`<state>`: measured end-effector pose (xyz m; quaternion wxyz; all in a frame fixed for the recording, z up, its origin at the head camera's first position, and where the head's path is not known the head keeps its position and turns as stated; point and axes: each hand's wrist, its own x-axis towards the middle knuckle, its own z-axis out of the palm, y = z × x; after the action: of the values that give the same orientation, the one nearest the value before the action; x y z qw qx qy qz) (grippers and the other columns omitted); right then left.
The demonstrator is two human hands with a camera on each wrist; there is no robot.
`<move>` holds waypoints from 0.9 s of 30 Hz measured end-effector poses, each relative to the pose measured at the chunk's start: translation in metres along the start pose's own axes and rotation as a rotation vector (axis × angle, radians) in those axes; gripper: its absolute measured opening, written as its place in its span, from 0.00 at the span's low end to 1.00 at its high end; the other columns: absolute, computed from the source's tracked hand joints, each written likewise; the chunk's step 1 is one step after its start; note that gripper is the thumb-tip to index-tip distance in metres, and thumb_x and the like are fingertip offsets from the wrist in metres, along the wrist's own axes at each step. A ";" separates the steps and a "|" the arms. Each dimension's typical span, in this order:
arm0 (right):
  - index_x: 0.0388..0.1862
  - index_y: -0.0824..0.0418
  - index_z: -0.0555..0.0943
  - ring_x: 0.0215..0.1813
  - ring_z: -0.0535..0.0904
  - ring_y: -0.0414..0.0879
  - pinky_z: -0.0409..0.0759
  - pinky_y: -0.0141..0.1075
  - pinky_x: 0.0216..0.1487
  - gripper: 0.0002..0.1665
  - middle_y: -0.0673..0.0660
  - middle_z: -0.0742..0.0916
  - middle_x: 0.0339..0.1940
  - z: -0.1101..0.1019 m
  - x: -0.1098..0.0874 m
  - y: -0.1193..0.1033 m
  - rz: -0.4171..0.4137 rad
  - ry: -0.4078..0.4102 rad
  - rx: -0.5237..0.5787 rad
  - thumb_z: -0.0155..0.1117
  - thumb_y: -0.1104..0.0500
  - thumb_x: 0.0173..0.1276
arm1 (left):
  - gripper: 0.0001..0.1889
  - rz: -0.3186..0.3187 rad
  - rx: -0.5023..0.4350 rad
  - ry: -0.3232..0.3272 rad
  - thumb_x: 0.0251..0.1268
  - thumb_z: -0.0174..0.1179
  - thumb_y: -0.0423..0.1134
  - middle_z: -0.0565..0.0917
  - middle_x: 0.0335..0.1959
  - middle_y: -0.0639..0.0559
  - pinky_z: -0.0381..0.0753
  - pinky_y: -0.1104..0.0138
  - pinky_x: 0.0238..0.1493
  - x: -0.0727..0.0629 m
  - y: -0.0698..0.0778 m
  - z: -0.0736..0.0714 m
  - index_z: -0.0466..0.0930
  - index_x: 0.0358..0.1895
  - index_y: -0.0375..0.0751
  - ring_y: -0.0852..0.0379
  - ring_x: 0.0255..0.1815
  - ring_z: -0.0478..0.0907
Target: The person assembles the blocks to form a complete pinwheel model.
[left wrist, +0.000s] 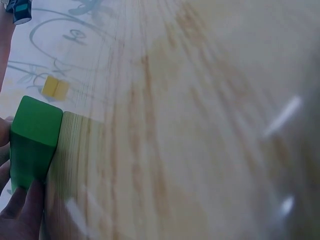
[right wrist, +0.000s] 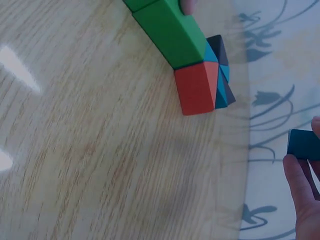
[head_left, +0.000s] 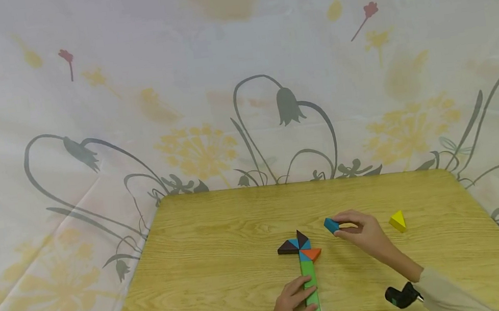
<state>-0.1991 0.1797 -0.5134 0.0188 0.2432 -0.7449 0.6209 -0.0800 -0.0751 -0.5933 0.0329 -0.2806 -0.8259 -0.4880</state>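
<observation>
My right hand (head_left: 363, 232) pinches a blue triangular block (head_left: 331, 225) between thumb and fingertips, to the right of a flat block figure. In the right wrist view the blue block (right wrist: 303, 144) shows at the right edge. My left hand (head_left: 292, 304) rests its fingers on a column of green blocks (head_left: 308, 269), thumb near the lower end. Above the column, a pinwheel joins two dark brown triangles (head_left: 288, 247), several small blue triangles (head_left: 305, 255) and an orange-red triangle (head_left: 312, 254). The left wrist view shows the green column's end face (left wrist: 36, 120) beside the fingertips.
A yellow triangular block (head_left: 397, 221) lies on the wooden table (head_left: 221, 230), right of the right hand. A black device (head_left: 402, 296) sits at the right wrist, by the sleeve. A flower-patterned curtain (head_left: 204, 78) hangs behind the table's far edge.
</observation>
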 end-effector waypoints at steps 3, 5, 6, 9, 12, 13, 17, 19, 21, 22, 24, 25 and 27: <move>0.51 0.73 0.79 0.49 0.80 0.48 0.81 0.34 0.45 0.18 0.70 0.78 0.49 0.008 0.000 -0.002 -0.007 -0.027 0.008 0.65 0.71 0.61 | 0.20 -0.005 0.000 0.000 0.68 0.57 0.43 0.69 0.66 0.52 0.72 0.60 0.60 0.000 0.000 0.000 0.77 0.60 0.39 0.52 0.66 0.65; 0.51 0.73 0.79 0.49 0.80 0.51 0.81 0.34 0.45 0.18 0.69 0.79 0.49 0.014 0.001 -0.002 -0.013 -0.043 0.014 0.65 0.71 0.61 | 0.20 -0.007 0.003 -0.001 0.68 0.57 0.43 0.69 0.66 0.53 0.72 0.60 0.60 0.000 0.000 -0.001 0.76 0.60 0.39 0.53 0.66 0.65; 0.51 0.73 0.79 0.49 0.80 0.52 0.81 0.34 0.46 0.18 0.69 0.79 0.49 0.016 0.001 -0.003 -0.017 -0.050 0.014 0.65 0.71 0.61 | 0.20 -0.008 0.003 -0.001 0.68 0.57 0.43 0.69 0.66 0.53 0.72 0.60 0.60 0.000 0.000 -0.001 0.76 0.60 0.39 0.53 0.66 0.65; 0.50 0.73 0.79 0.49 0.79 0.55 0.81 0.35 0.46 0.18 0.69 0.79 0.48 0.024 0.003 -0.002 -0.032 -0.072 0.018 0.66 0.70 0.61 | 0.21 -0.014 -0.002 -0.005 0.68 0.57 0.44 0.69 0.66 0.53 0.71 0.59 0.60 0.000 -0.001 -0.001 0.76 0.60 0.40 0.53 0.66 0.65; 0.49 0.74 0.79 0.48 0.80 0.55 0.81 0.35 0.46 0.17 0.69 0.80 0.47 0.032 0.003 -0.001 -0.053 -0.087 0.020 0.66 0.71 0.61 | 0.21 -0.018 -0.008 -0.010 0.68 0.56 0.45 0.69 0.66 0.53 0.72 0.59 0.60 0.000 -0.003 0.000 0.76 0.60 0.41 0.53 0.66 0.65; 0.49 0.75 0.79 0.48 0.80 0.54 0.81 0.36 0.46 0.17 0.69 0.80 0.46 0.034 0.003 0.000 -0.059 -0.092 0.019 0.66 0.71 0.60 | 0.21 -0.013 -0.007 -0.009 0.69 0.56 0.45 0.69 0.66 0.53 0.72 0.59 0.60 0.000 -0.003 0.000 0.76 0.60 0.40 0.52 0.66 0.65; 0.49 0.75 0.79 0.48 0.80 0.52 0.81 0.37 0.46 0.18 0.69 0.80 0.47 0.044 0.004 0.002 -0.063 -0.115 0.017 0.66 0.70 0.60 | 0.20 0.025 0.007 -0.002 0.69 0.56 0.44 0.70 0.65 0.51 0.73 0.59 0.58 0.000 -0.006 0.001 0.76 0.60 0.39 0.51 0.65 0.66; 0.50 0.74 0.79 0.49 0.79 0.51 0.81 0.37 0.46 0.18 0.69 0.80 0.48 0.049 0.003 0.002 -0.056 -0.126 0.008 0.66 0.70 0.61 | 0.20 0.048 0.012 0.003 0.69 0.56 0.44 0.70 0.65 0.49 0.74 0.59 0.58 0.000 -0.007 0.001 0.76 0.60 0.38 0.50 0.64 0.67; 0.50 0.74 0.79 0.49 0.79 0.53 0.81 0.37 0.46 0.18 0.69 0.80 0.48 0.053 0.003 0.002 -0.049 -0.139 0.007 0.66 0.69 0.61 | 0.20 0.064 0.015 0.009 0.69 0.56 0.43 0.70 0.65 0.48 0.74 0.59 0.57 0.000 -0.008 0.002 0.76 0.60 0.37 0.50 0.64 0.67; 0.50 0.74 0.79 0.50 0.79 0.53 0.81 0.37 0.46 0.18 0.69 0.79 0.48 0.055 0.004 0.003 -0.048 -0.146 0.006 0.65 0.69 0.61 | 0.20 0.074 0.019 0.014 0.69 0.56 0.43 0.70 0.65 0.48 0.74 0.59 0.57 0.000 -0.009 0.002 0.76 0.60 0.37 0.50 0.64 0.67; 0.50 0.74 0.79 0.50 0.79 0.54 0.81 0.37 0.46 0.18 0.69 0.79 0.48 0.059 0.004 0.003 -0.052 -0.158 -0.001 0.65 0.69 0.62 | 0.20 0.094 0.031 0.023 0.69 0.56 0.42 0.70 0.65 0.48 0.74 0.59 0.57 0.000 -0.009 0.002 0.77 0.59 0.36 0.50 0.64 0.68; 0.50 0.73 0.79 0.49 0.79 0.54 0.81 0.37 0.46 0.17 0.69 0.79 0.48 0.060 0.004 0.004 -0.048 -0.165 0.000 0.65 0.69 0.62 | 0.20 0.105 0.038 0.028 0.68 0.57 0.42 0.70 0.65 0.47 0.74 0.59 0.57 0.000 -0.009 0.002 0.77 0.59 0.36 0.49 0.63 0.68; 0.51 0.73 0.79 0.49 0.79 0.53 0.81 0.37 0.46 0.18 0.68 0.79 0.49 0.064 0.005 0.005 -0.046 -0.177 0.003 0.65 0.69 0.62 | 0.19 0.127 0.049 0.038 0.68 0.57 0.41 0.71 0.64 0.47 0.75 0.59 0.56 0.000 -0.009 0.003 0.77 0.58 0.35 0.49 0.63 0.68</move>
<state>-0.1876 0.1192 -0.5312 -0.0334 0.3142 -0.7370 0.5975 -0.0844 -0.0762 -0.6018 0.0863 -0.3222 -0.8173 -0.4699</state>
